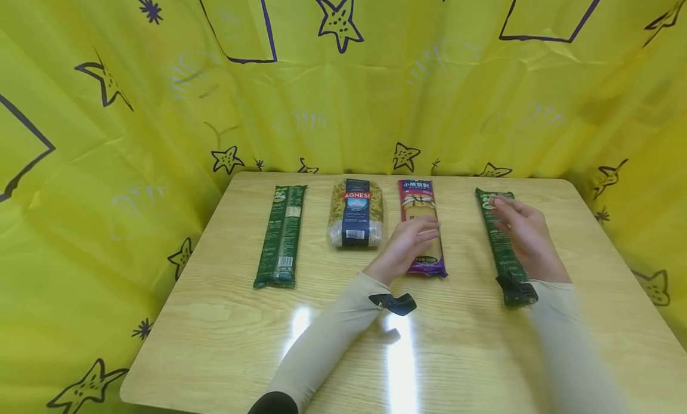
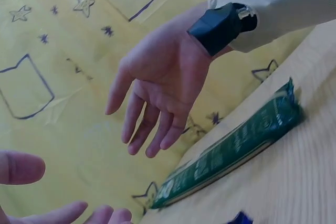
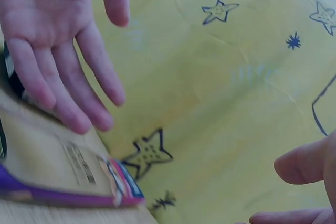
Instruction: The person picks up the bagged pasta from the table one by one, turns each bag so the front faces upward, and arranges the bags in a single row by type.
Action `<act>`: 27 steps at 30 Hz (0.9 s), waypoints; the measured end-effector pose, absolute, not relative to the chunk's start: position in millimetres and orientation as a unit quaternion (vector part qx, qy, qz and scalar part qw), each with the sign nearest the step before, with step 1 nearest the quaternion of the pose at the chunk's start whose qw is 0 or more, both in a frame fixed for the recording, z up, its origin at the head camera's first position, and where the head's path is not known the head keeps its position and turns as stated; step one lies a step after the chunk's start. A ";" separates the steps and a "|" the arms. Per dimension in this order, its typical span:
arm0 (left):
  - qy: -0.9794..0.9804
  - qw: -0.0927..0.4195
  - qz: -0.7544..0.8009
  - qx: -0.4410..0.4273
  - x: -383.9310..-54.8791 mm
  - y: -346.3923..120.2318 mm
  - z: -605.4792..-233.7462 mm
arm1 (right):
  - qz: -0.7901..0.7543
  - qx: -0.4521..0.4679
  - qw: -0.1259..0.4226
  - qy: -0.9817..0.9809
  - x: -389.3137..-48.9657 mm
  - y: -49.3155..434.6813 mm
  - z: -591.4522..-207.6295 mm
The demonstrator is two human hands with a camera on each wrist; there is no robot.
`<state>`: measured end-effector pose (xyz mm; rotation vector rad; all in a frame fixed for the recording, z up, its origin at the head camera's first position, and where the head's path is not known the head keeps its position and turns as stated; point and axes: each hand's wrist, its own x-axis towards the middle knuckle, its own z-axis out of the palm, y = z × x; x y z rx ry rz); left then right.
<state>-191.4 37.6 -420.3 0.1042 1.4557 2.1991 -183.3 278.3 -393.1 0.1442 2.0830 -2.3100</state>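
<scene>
My left hand (image 1: 407, 247) hovers by a purple-ended packet of dried noodles (image 1: 421, 208), partly hiding its middle. Its fingers look relaxed and hold nothing. Over to the right, my right hand (image 1: 526, 238) hangs above a long green packet (image 1: 499, 238) and covers part of its right side. In the left wrist view the palm of the right hand (image 2: 163, 77) faces the camera, apart from the green packet (image 2: 231, 153). From the right wrist, the left hand (image 3: 58, 51) appears with fingers extended, above the noodle packet (image 3: 58, 156).
An Agnesi pasta bag (image 1: 356, 214) lies left of the noodle packet. Farther left lies another long green packet (image 1: 281, 238). All rest on a light wooden table (image 1: 225, 330), with a yellow star-printed curtain (image 1: 343, 104) behind and at both sides.
</scene>
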 end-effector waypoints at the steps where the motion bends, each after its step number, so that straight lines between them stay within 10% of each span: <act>1: 0.531 0.253 0.808 0.037 -191.2 41.5 -419.5 | -0.738 0.051 0.010 0.673 -182.3 283.5 -393.0; 27: 0.522 0.319 0.789 -0.056 -169.2 130.0 -450.2 | -0.566 0.174 0.128 0.795 -156.3 355.9 -437.8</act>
